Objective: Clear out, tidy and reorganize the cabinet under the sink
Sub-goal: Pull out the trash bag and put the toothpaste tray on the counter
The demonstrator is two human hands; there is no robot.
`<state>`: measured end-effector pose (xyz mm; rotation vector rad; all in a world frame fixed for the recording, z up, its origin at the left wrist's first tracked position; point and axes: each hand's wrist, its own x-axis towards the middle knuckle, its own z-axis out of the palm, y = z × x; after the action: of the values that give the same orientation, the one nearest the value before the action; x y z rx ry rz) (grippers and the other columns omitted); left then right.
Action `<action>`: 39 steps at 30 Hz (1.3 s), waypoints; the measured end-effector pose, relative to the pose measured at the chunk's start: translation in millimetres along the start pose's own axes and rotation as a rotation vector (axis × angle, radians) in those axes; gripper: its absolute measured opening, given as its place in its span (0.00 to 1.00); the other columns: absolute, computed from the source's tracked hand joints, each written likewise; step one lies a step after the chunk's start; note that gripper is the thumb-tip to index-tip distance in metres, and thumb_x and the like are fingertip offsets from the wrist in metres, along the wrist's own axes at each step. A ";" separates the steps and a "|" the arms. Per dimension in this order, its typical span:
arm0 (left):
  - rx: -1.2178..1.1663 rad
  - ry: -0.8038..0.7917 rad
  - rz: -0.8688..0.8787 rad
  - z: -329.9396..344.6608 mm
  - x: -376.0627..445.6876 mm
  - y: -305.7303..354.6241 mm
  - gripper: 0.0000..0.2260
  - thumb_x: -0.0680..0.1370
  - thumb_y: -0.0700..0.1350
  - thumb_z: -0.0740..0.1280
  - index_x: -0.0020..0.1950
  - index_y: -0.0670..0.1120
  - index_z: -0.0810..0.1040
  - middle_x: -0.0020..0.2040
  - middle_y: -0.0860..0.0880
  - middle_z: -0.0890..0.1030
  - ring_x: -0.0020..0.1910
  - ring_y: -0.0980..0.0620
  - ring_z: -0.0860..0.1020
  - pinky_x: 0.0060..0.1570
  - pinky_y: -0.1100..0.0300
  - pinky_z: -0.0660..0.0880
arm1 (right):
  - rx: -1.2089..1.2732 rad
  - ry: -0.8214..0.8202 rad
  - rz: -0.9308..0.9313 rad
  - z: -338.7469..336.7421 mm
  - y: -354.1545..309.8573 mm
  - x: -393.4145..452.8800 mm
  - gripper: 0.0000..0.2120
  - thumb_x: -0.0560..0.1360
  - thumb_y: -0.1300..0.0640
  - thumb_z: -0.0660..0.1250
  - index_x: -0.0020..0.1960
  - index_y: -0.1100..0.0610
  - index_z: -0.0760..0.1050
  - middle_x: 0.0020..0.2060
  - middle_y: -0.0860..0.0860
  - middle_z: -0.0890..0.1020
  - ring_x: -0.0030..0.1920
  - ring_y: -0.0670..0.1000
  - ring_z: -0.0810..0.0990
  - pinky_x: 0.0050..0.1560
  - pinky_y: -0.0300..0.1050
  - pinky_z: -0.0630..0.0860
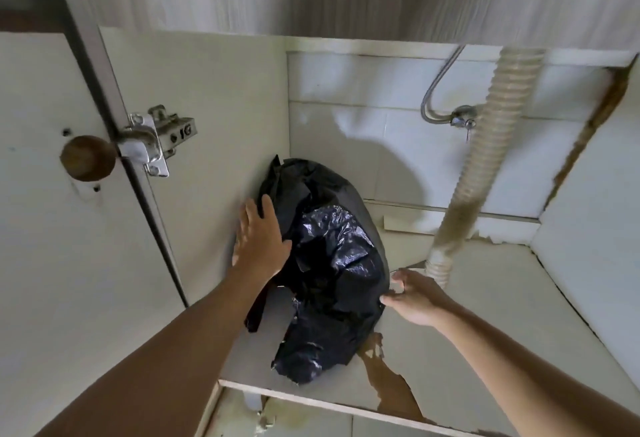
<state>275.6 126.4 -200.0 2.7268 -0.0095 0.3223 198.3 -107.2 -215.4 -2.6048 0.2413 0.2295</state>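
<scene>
Bag (325, 263) of black plastic is lying on the cabinet floor (485, 315), its long axis running from the back left corner toward the front edge. The left hand (259, 239) is pressing flat, fingers straight, against its left flank; the right hand (412, 296) is pinching its right edge, so both are flanking it for a pull outward.

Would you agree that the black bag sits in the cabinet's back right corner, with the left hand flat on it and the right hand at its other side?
Not quite: the head view shows the black bag in the back left corner, against the left wall. The rest holds: the left hand lies flat on it, and the right hand is at its other side.
</scene>
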 end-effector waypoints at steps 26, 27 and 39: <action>-0.781 -0.340 -0.316 95.3 35.5 20.9 0.25 0.70 0.45 0.73 0.65 0.42 0.74 0.62 0.45 0.78 0.59 0.47 0.76 0.56 0.59 0.72 | 0.932 -0.111 0.242 59.7 -3.9 100.1 0.16 0.72 0.58 0.67 0.59 0.56 0.73 0.58 0.57 0.78 0.57 0.54 0.76 0.53 0.48 0.73; -0.886 -0.342 -0.313 87.9 25.2 27.7 0.20 0.70 0.42 0.73 0.62 0.43 0.77 0.57 0.47 0.80 0.54 0.50 0.77 0.50 0.62 0.73 | 1.037 -0.121 0.248 56.2 -4.9 94.9 0.14 0.72 0.58 0.67 0.58 0.57 0.75 0.56 0.57 0.81 0.57 0.55 0.78 0.54 0.49 0.74; -1.033 -0.368 -0.169 14.9 -159.0 114.9 0.28 0.55 0.55 0.70 0.51 0.45 0.82 0.46 0.48 0.84 0.46 0.51 0.81 0.53 0.51 0.79 | 1.269 -0.080 0.166 -4.9 35.7 -109.7 0.11 0.73 0.54 0.68 0.53 0.55 0.80 0.46 0.56 0.86 0.48 0.55 0.84 0.49 0.51 0.78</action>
<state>118.1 8.5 -205.3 1.7048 -0.0356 -0.2039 84.8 -126.2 -205.4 -1.3183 0.4032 0.1529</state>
